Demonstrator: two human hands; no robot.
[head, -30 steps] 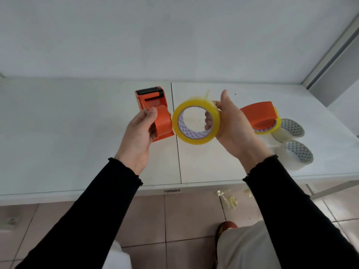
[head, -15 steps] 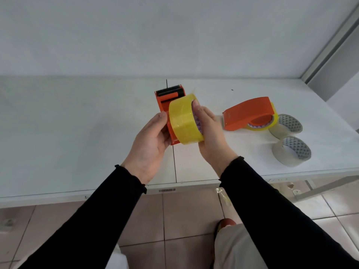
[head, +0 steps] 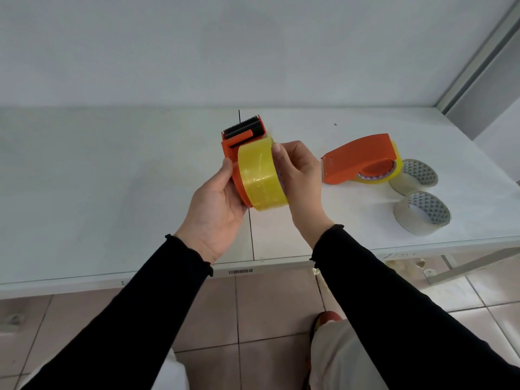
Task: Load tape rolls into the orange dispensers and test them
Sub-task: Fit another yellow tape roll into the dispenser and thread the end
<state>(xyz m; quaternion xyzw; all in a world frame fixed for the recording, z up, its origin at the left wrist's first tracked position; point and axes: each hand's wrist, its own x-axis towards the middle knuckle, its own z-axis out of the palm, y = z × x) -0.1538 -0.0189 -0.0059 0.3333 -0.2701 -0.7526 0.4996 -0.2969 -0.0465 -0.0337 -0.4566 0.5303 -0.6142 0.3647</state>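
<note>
While the left hand is cradling an orange dispenser from below, its fingers curled around the body, the right hand is gripping a yellow tape roll and pressing it against the dispenser's side. Both are being held above the worktop, over its front edge near the middle seam. Toward the right edge, a second orange dispenser with a roll already inside is lying beside two clear tape rolls, which are sitting close together.
</note>
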